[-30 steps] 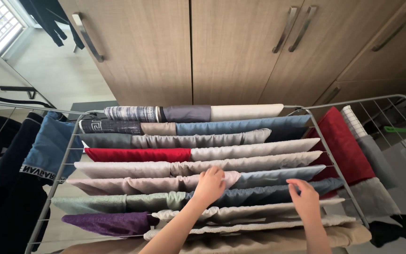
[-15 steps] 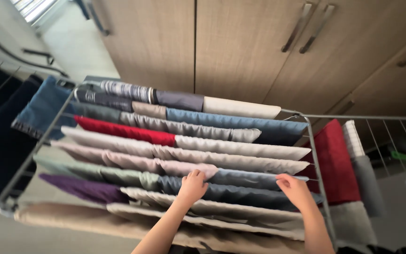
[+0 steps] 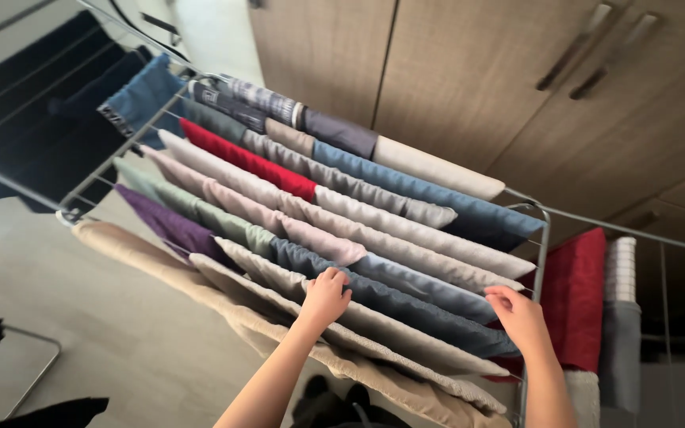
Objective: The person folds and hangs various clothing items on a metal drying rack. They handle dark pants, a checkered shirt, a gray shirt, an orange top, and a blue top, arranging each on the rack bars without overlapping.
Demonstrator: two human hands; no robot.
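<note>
A grey metal drying rack [image 3: 539,252] carries many folded cloths draped over its rails. My left hand [image 3: 325,298] grips the top edge of a dark blue cloth [image 3: 406,307] near the rack's middle. My right hand [image 3: 521,315] pinches the same dark blue cloth at its right end, close to the rack's side bar. A lighter blue-grey cloth [image 3: 430,288] hangs on the rail just behind, and a beige cloth [image 3: 390,333] on the rail in front.
Red [image 3: 247,161], purple [image 3: 170,227], pale pink [image 3: 279,224] and green-grey [image 3: 200,212] cloths fill other rails. The right wing holds a red towel [image 3: 576,301] and a checked cloth [image 3: 620,269]. Wooden cupboard doors [image 3: 469,71] stand behind. Dark clothes [image 3: 33,127] hang at left.
The view has tilted and swung left, showing more floor. Both hands have stayed on the dark blue cloth; the right hand has closed on its end.
</note>
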